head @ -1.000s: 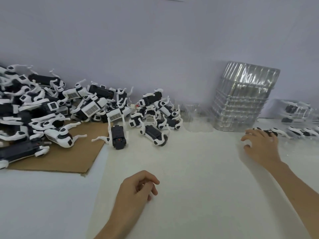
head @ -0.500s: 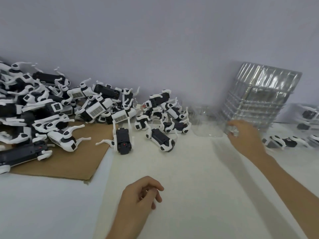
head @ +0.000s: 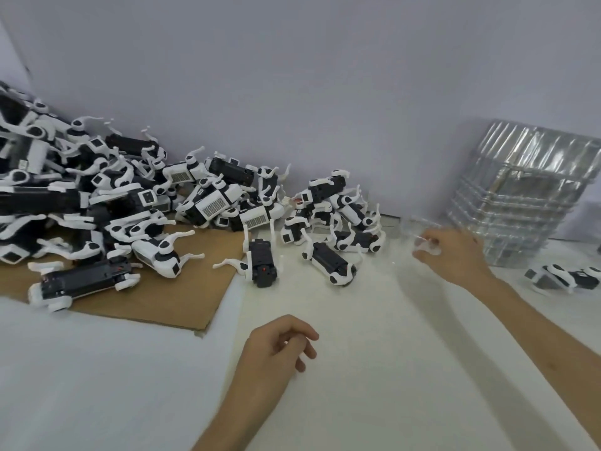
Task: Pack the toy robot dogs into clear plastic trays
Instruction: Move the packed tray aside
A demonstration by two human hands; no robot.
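The toy robot dogs [head: 136, 203], glossy white shells over black bodies, lie heaped on a flat brown cardboard sheet [head: 182, 304], with their legs pointing every way. One loose dog [head: 261, 265] lies belly-up, its long axis running from the wall toward the viewer. A second dog [head: 328, 263] lies slantwise just right of it. The right hand [head: 455, 252] pinches the rim of a thin clear tray [head: 413, 226] beside the ribbed, shiny stack of trays [head: 520, 196]. The left hand [head: 276, 346] is loosely curled and holds nothing, over the white surface [head: 374, 369].
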